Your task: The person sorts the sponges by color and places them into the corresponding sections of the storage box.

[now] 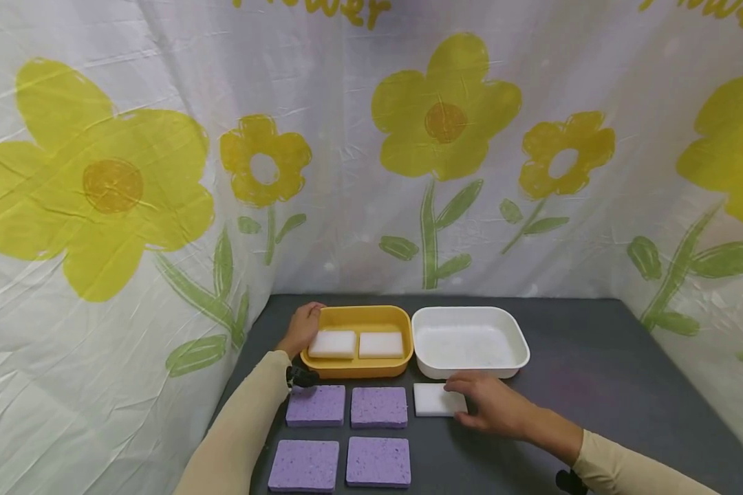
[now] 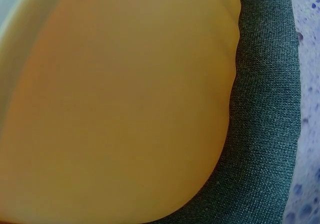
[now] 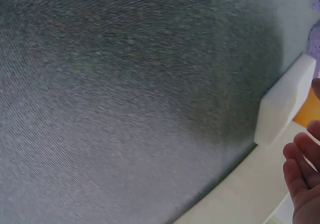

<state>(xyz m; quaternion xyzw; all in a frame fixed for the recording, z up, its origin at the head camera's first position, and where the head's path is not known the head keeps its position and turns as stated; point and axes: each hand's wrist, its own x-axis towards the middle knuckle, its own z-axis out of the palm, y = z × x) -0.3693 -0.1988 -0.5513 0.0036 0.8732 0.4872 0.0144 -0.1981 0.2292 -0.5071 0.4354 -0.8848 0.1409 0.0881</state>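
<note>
In the head view my left hand (image 1: pixel 301 330) holds the left side of a yellow tray (image 1: pixel 362 372), its fingers at the rim. Two white sponges, a left one (image 1: pixel 332 345) and a right one (image 1: pixel 380 346), lie side by side inside that tray. Just in front of an upright white tray (image 1: pixel 470 340), a third white sponge (image 1: pixel 435 400) lies flat on the dark table. Over this sponge's right end reaches my right hand (image 1: pixel 492 405), thumb and fingers spread apart. The right wrist view has the fingers (image 3: pixel 297 176) close beside the sponge (image 3: pixel 285 103), not closed round it.
Several purple sponges lie in two rows at the front, among them a back-left one (image 1: pixel 316 405) and a front-right one (image 1: pixel 378 462). The dark table (image 1: pixel 594 385) extends to the right. A flower-printed curtain (image 1: pixel 347 240) stands behind and at both sides.
</note>
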